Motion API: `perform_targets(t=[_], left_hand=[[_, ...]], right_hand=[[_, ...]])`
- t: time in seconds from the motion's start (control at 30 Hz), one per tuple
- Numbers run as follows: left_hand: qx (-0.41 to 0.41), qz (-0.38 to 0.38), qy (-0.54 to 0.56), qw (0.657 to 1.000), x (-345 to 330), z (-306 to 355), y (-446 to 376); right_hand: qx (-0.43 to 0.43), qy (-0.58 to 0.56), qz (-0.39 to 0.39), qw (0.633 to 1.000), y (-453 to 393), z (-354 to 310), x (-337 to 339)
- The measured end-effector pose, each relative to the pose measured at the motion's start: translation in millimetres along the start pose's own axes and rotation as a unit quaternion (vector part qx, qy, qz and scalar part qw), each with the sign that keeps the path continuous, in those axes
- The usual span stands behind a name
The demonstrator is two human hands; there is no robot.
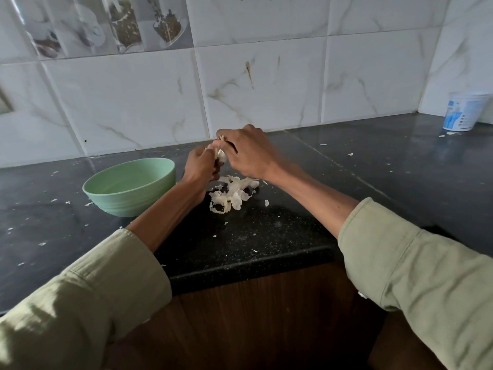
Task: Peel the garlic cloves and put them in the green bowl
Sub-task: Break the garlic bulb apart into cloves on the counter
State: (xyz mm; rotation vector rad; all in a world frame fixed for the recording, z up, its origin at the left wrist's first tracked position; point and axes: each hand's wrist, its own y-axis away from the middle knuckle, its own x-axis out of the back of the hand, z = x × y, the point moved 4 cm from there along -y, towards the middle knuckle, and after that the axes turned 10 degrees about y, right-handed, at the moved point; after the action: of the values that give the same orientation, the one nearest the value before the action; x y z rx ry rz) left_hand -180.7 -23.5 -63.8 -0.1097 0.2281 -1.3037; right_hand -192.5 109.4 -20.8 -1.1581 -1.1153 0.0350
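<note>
Sleeves: pale green cuffs (112, 284) pushed up both forearms, filling the lower corners, with wooden cabinet fronts (266, 316) showing between them.
Counter: dark speckled stone counter (240, 244), rounded front edge, white flecks of skin scattered all over it.
Peel pile: a heap of papery garlic skins (232, 194) lies on the counter, just under and slightly nearer than the two hands.
Left hand: left hand (201, 164) raised above the counter, fingers curled in, gripping the garlic from the left side, knuckles toward the bowl.
Right hand: right hand (249, 153) comes in from the right and sits over the top, fingers curled, pinching at the same piece; fingertips of both hands meet there.
Garlic: the garlic clove (222, 155) is up in the air, clamped between both hands, only a small white patch showing; how much skin is left on it cannot be told.
Green bowl: the green bowl (128, 193) stands upright on the counter just left of the left wrist; no cloves visible inside from this angle.
Far right: a white and blue plastic cup (465, 112) stands in the back corner, well apart from the action.
Backdrop: marbled white wall tiles (266, 84), a printed tile of jars (106, 22) at upper left.
</note>
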Motion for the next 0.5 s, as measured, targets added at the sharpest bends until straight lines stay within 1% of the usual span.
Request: perform_targets(t=[0.07, 0.17, 0.27, 0.37, 0.5], left_hand=[[-0.002, -0.030, -0.024, 0.999, 1.7, -0.9, -0.2], [-0.013, -0.059, -0.027, 0.998, -2.6, 0.6, 4.4], [-0.014, -0.045, -0.021, 0.999, -5.0, 2.0, 6.7], [-0.016, -0.038, -0.035, 0.999, -1.8, 2.1, 4.7], [-0.006, -0.046, -0.050, 0.998, 1.5, -0.2, 1.0]], right_hand=[[-0.012, -0.005, -0.018, 1.000, -0.4, 1.5, -2.0], [-0.049, -0.062, -0.069, 0.994, -0.7, 16.3, -2.3], [-0.083, -0.124, -0.129, 0.980, 2.6, 29.8, 3.5], [-0.111, -0.186, -0.156, 0.964, 3.5, 37.8, 7.1], [-0.110, -0.169, -0.206, 0.958, 3.9, 38.3, 0.3]])
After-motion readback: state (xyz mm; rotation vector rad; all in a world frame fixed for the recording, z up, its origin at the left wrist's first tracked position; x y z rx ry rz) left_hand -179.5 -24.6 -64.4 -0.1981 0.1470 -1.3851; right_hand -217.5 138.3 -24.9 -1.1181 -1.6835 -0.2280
